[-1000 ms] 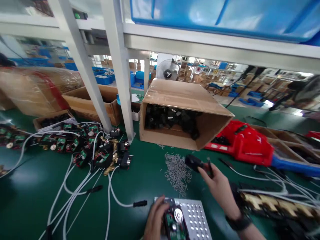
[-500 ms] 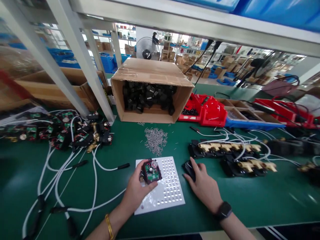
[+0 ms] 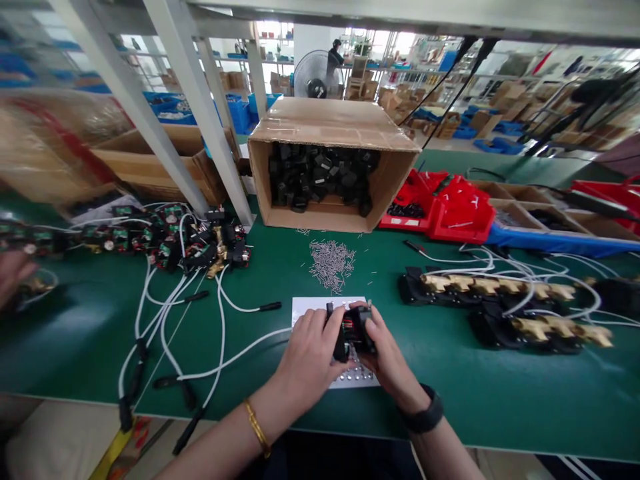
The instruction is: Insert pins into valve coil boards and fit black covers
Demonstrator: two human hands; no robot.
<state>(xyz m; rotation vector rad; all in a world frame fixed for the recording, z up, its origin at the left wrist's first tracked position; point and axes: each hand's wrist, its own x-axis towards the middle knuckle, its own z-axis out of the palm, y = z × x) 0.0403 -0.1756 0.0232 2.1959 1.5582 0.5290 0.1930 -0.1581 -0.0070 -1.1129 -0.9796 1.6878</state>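
Both of my hands meet over a white perforated plate (image 3: 315, 305) on the green table. My left hand (image 3: 310, 347) and my right hand (image 3: 383, 347) together grip a small black module (image 3: 351, 331) with a circuit board and red wiring inside. A white cable (image 3: 235, 357) runs from the module off to the left. A heap of small metal pins (image 3: 331, 259) lies just beyond the plate.
A cardboard box (image 3: 330, 123) lying on its side holds black parts. Wired modules (image 3: 170, 243) pile up at the left, brass-fitted assemblies (image 3: 500, 287) lie at the right, red bins (image 3: 445, 207) behind. Another person's hand (image 3: 13, 273) shows at the far left edge.
My right hand left the black part on the table and joined my left hand on the module. The module is now held between both hands above the plate.
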